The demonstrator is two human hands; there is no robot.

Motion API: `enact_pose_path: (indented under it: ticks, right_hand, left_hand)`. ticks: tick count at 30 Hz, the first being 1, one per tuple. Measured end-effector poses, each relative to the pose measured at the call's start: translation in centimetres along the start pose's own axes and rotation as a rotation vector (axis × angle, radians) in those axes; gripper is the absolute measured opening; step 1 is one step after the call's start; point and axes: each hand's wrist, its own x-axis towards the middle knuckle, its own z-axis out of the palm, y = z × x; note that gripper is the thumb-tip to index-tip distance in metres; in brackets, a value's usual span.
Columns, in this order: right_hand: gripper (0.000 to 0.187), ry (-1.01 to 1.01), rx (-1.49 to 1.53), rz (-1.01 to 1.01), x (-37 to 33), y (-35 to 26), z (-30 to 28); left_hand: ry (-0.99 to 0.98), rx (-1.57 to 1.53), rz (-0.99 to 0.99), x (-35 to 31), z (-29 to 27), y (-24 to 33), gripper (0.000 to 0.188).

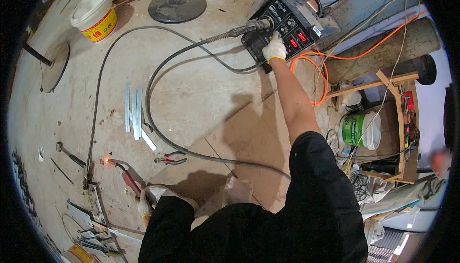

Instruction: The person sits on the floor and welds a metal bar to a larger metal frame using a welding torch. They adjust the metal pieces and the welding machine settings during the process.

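My left hand [144, 206], in a pale work glove, closes round the red handle of a welding torch [130, 182] low on the left. The torch's tip glows orange just above the concrete floor. My right hand [274, 50], also gloved, is at the front panel of a black welding machine [261, 47] at the top. One finger points up beside the panel's knobs. The other fingers look curled, and whatever lies under them is hidden. Red digits are lit on the panel. A thick black cable [149, 85] runs from the machine's socket in a wide loop across the floor.
Pliers [171, 158] and several metal strips [127, 107] lie on the floor, with a hammer [72, 155] further left. A white bucket [93, 14] and a round metal base [177, 6] stand at the back. Orange hose [327, 74], gas cylinders [383, 47] and a wooden frame [400, 119] crowd the right.
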Motion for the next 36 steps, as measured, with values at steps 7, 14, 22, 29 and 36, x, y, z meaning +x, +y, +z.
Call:
enact_pose_path:
  ticks: [7, 14, 22, 29, 36]
  right_hand:
    - [0.08, 0.056, 0.034, -0.023, 0.4, 0.7, 0.3]
    - [0.074, 0.293, 0.266, -0.152, -1.4, 0.9, -1.0]
    - [0.062, 0.441, 0.145, -0.074, 1.2, 1.4, -7.5]
    - [0.049, 0.292, -0.039, -0.049, 1.7, 1.6, -8.8]
    - [0.055, 0.275, -0.13, -0.072, 2.1, 1.8, -8.9]
  left_hand:
    - [0.191, 0.131, 0.055, -2.2, 3.4, 2.1, 0.028]
    - [0.099, 0.058, 0.028, -2.0, 3.9, 1.8, 0.028]
    - [-0.086, 0.007, -0.072, 0.4, 1.0, 0.3, 0.029]
    - [0.202, 0.141, 0.091, -1.5, 3.1, 1.5, 0.033]
    - [0.142, 0.133, 0.054, -0.5, 1.9, 0.5, 0.033]
